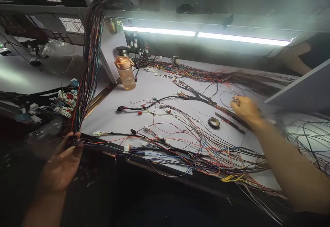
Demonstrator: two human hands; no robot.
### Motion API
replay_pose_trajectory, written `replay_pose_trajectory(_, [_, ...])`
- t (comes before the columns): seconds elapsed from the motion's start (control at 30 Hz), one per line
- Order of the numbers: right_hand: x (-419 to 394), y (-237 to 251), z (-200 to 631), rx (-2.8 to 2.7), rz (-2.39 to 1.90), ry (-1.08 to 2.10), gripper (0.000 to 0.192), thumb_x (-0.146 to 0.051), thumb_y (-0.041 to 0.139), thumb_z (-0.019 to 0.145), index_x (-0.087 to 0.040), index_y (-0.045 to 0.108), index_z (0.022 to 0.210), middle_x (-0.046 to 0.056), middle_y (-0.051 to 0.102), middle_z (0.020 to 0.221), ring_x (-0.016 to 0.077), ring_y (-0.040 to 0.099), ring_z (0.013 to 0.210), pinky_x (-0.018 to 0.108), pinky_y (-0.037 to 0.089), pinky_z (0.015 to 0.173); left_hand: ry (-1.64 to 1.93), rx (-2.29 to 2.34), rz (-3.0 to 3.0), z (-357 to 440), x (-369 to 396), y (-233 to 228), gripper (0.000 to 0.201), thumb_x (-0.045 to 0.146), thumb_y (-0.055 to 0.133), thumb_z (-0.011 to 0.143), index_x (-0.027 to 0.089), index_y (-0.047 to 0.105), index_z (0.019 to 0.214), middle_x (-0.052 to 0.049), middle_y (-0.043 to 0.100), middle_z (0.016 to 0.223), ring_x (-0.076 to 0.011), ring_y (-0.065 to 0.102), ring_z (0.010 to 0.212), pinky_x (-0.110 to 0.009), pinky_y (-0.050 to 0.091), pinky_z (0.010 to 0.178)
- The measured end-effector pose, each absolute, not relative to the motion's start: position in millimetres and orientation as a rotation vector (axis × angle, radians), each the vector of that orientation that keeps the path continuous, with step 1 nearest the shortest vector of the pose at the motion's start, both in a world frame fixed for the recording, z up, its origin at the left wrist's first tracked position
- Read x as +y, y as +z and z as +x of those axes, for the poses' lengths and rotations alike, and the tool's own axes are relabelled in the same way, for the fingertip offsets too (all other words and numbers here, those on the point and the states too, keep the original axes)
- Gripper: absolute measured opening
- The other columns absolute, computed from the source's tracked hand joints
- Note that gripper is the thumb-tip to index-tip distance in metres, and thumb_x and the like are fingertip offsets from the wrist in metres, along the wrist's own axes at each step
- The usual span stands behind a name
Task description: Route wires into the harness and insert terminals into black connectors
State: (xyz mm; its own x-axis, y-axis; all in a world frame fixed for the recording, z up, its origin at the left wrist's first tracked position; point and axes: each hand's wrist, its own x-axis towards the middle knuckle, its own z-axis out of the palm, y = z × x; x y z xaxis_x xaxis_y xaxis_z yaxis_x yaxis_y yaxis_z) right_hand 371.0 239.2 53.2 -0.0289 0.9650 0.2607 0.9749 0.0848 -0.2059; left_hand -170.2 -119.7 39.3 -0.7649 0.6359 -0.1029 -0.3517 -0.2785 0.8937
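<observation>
- Wire bundle (89,65) hangs from the shelf at upper left of frame, long axis near vertical, lower end in the left hand (62,165) at lower left.
- Left grip closed around the bundle's end, off the desk (113,113) edge.
- Right hand (244,110) reaches to centre right, blurred, fingers over a dark strip (229,122) near the tape roll (213,122); can't tell whether it holds anything.
- Left hand is nearer the bundle; right well apart.

White workbench (144,93) under tube light (206,34)
</observation>
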Motion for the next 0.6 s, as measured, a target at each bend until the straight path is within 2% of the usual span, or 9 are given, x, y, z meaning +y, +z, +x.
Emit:
replay_pose_trajectory(0.27, [232.3, 55.1, 374.6, -2.052, -1.888, -0.023, 0.038, -0.024, 0.049, 0.087, -0.008, 0.064, 0.119, 0.014, 0.064, 0.093, 0.0241, 0.054, 0.092, 0.032, 0.038, 0.080, 2.058, 1.344, 0.414, -175.8, -119.1, 31.5, 0.040, 0.011, 0.068, 0.066, 0.020, 0.071, 0.105, 0.002, 0.069, 0.115, -0.0133, 0.051, 0.125, -0.014, 0.052, 0.093])
replay_pose_trajectory(0.43, [209.7, 54.4, 334.1, -2.160, -1.724, 0.100, 0.039, -0.026, 0.047, 0.088, -0.010, 0.061, 0.121, 0.013, 0.064, 0.094, 0.0232, 0.056, 0.087, 0.033, 0.041, 0.080, 2.002, 1.408, 0.425, -178.4, -120.9, 32.0, 0.045, 0.021, 0.075, 0.061, 0.025, 0.071, 0.106, 0.004, 0.069, 0.117, -0.0147, 0.045, 0.132, -0.013, 0.050, 0.097])
replay_pose_trajectory(0.53, [193.7, 46.7, 299.0, -2.246, -1.568, 0.191, 0.038, -0.025, 0.045, 0.089, -0.012, 0.058, 0.123, 0.011, 0.064, 0.104, 0.0210, 0.058, 0.092, 0.031, 0.043, 0.085, 1.964, 1.456, 0.388, -179.2, -120.8, 32.2, 0.049, 0.028, 0.078, 0.056, 0.030, 0.072, 0.104, 0.006, 0.068, 0.119, -0.0171, 0.038, 0.138, -0.013, 0.048, 0.099])
replay_pose_trajectory(0.6, [182.8, 37.7, 274.1, -2.310, -1.478, 0.257, 0.037, -0.028, 0.048, 0.090, -0.014, 0.058, 0.122, 0.008, 0.064, 0.099, 0.0191, 0.059, 0.086, 0.029, 0.044, 0.082, 1.949, 1.485, 0.363, -180.3, -120.5, 31.5, 0.049, 0.031, 0.078, 0.053, 0.033, 0.072, 0.102, 0.007, 0.067, 0.121, -0.0183, 0.033, 0.141, -0.013, 0.046, 0.102])
